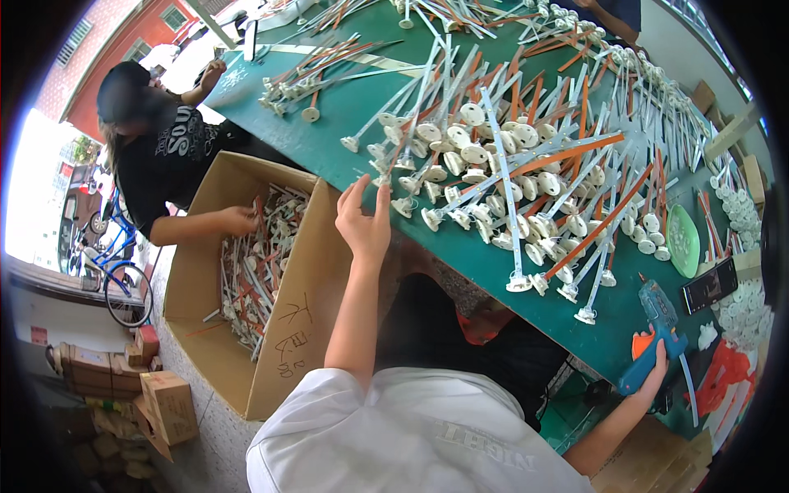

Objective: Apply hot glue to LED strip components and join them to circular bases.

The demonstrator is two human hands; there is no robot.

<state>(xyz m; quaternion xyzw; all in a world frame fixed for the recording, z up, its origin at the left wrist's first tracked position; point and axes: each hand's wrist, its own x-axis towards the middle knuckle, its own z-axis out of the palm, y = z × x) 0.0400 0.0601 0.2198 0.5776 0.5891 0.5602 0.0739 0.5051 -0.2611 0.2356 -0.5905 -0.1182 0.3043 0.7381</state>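
My left hand (364, 223) reaches to the table's near edge, fingers stretched out and apart. Its fingertips are close to the round white base of a thin strip; whether they touch it is hard to see. My right hand (657, 371) is closed round a blue hot glue gun (657, 329) with an orange trigger, its nozzle pointing away from me. A pale glue stick (689, 390) sticks out behind the gun. Ahead of both hands lies a large heap of silver and orange strips with round white bases (514, 177).
Left of me stands a big cardboard box (283, 361) holding many similar strips, with a co-worker's hand (238, 220) inside it. A green dish (682, 240), a phone (710, 285) and clear round pieces (744, 316) lie right on the green table (329, 156). Another person stands far right.
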